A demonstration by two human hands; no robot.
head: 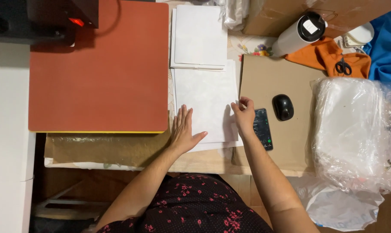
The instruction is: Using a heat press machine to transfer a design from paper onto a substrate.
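My left hand (pixel 183 131) lay flat and open on the white sheets (pixel 208 101), my right hand (pixel 243 115) pinched the top sheet's edge, phone (pixel 262 128) just beside, red mat (pixel 98 64) left.

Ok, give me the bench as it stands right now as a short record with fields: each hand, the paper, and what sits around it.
left hand: flat, palm down, on the left edge of the near paper stack
right hand: pinching the stack's right edge
far paper stack: behind the near one, untouched
red mat: left of the paper
phone: beside the right hand, on cardboard
mouse: right of the phone
scissors: on orange cloth
plastic-wrapped bundle: far right
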